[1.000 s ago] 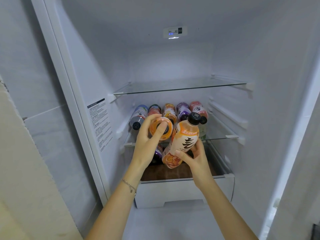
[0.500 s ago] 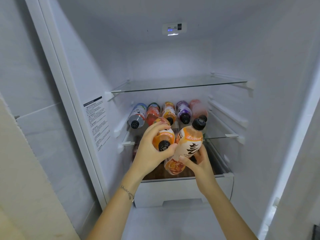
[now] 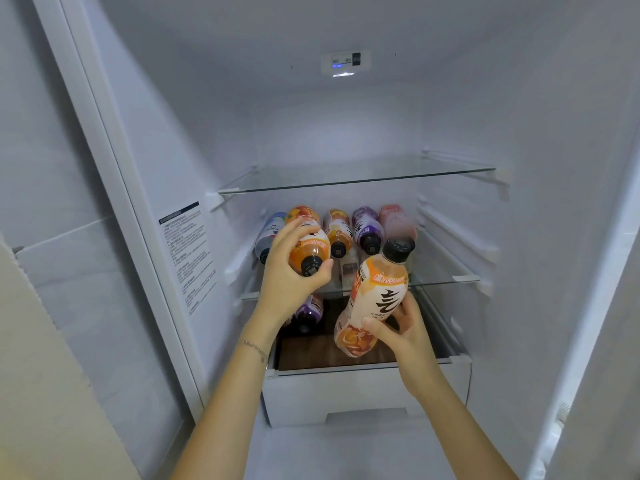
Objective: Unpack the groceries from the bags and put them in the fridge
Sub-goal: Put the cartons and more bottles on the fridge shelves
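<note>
My left hand grips an orange drink bottle lying cap-forward on top of the row of bottles on the lower glass shelf. My right hand holds a second orange bottle nearly upright, black cap up, in front of the shelf and above the open drawer. The row holds a blue-and-white bottle, an orange one, a purple one and a pink one, all lying down with caps facing me.
An upper glass shelf spans the fridge above the bottles. A purple bottle lies in the drawer below. The fridge's left frame and a beige panel stand at the left; the door edge at the right.
My left hand has pushed its orange bottle up and back onto the shelf row, left of centre. My right hand's bottle has shifted slightly right and stands more upright.
</note>
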Action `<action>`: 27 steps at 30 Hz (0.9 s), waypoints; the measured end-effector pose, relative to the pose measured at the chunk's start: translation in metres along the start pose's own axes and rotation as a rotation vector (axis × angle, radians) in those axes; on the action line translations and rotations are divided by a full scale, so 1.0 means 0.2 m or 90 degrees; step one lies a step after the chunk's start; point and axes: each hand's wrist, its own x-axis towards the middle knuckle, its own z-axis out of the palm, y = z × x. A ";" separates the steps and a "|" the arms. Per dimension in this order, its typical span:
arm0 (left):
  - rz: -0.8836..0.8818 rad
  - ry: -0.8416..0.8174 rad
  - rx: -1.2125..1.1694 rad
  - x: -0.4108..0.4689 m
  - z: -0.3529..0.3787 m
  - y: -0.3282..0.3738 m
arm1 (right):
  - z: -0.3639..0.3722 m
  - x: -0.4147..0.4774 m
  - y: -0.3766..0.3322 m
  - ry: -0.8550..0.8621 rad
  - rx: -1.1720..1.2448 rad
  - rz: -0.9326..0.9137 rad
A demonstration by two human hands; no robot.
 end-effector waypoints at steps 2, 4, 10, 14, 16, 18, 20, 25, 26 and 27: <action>0.005 0.020 0.007 0.05 -0.01 -0.03 | -0.02 0.01 0.00 0.007 0.000 0.001; 0.000 0.034 0.014 0.10 0.00 -0.07 | -0.03 0.01 0.00 0.014 0.006 0.005; -0.018 0.052 0.037 0.21 0.01 -0.21 | -0.04 0.04 0.00 0.019 0.006 0.006; -0.033 0.030 0.056 0.27 0.04 -0.26 | -0.03 0.05 0.01 0.020 0.002 0.011; -0.032 0.020 0.064 0.30 0.05 -0.27 | -0.02 0.05 0.02 0.021 0.005 0.018; -0.033 0.014 0.073 0.32 0.05 -0.29 | -0.02 0.04 0.02 0.016 0.008 0.022; -0.039 0.007 0.078 0.34 0.05 -0.31 | -0.02 0.04 0.02 0.013 0.008 0.024; -0.043 -0.015 0.091 0.39 0.04 -0.33 | -0.01 0.05 0.02 0.014 0.009 0.025; -0.051 -0.013 0.087 0.39 0.03 -0.33 | -0.01 0.05 0.02 0.014 0.010 0.026; -0.062 -0.011 0.081 0.40 0.03 -0.33 | 0.00 0.06 0.02 0.013 0.011 0.026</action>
